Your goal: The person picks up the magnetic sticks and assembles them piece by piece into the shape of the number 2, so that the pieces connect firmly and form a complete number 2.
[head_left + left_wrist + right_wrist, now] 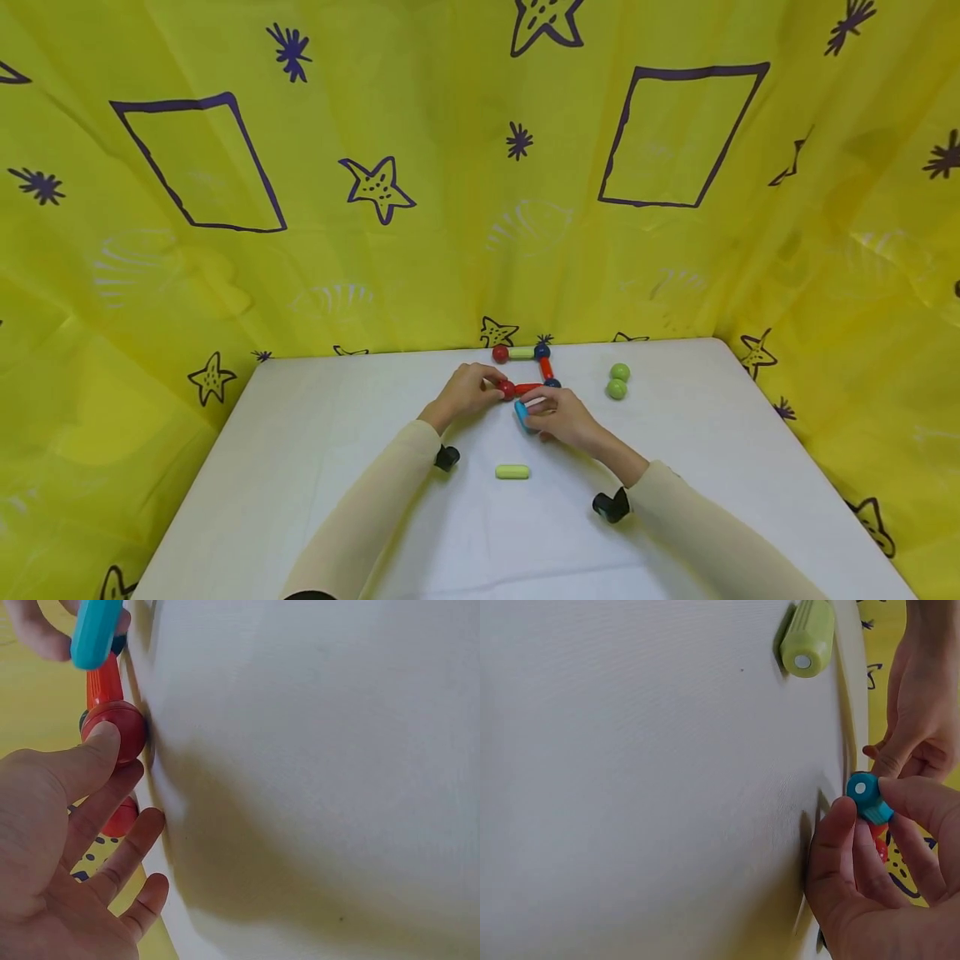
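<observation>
My left hand (474, 389) pinches a red ball (124, 729) between thumb and forefinger, its other fingers spread behind. From that ball a red rod (528, 388) runs right to a dark blue ball (552, 383). A second red rod (546, 367) joins this to another dark blue ball (542, 352), and a light green rod (521, 353) leads on to a far red ball (500, 354). With thumb and fingertips my right hand (564, 417) holds a turquoise rod (864, 793), a pale round disc showing on its end. It is held near the front red rod.
A loose light green rod (512, 472) lies on the white table (322, 467) in front of the hands. Two green balls (618, 382) sit together at the right. Yellow patterned cloth (450, 275) rises behind the table and along both sides.
</observation>
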A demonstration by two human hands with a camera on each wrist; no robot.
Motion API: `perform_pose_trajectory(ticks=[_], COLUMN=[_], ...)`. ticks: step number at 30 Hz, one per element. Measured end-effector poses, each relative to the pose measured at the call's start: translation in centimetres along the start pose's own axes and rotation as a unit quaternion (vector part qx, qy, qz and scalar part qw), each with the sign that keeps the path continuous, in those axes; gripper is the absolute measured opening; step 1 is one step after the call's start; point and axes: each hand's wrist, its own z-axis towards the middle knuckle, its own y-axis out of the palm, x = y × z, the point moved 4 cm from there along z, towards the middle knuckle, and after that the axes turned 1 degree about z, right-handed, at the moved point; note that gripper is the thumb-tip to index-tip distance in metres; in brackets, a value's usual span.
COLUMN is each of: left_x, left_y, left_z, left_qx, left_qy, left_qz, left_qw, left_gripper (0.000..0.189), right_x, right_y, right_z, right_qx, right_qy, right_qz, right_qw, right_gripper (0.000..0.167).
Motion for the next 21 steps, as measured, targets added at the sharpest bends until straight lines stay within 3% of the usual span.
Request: perform_pose_trajectory(ticks=[21], left_x=[-0.4], left_y=[0.3], left_z=[0.2], left_qx=[0.002], left_qy=[0.001], left_qz=[-0.001], left_qw=[1.0000], left_gripper=[0.021], right_x=[-0.7], right_y=[1.4], right_z=[1.5], right_qx=[0.039], right_qy=[0.038], right_qz=[0.053], right_qw=[0.9971], right_gripper=[0.033])
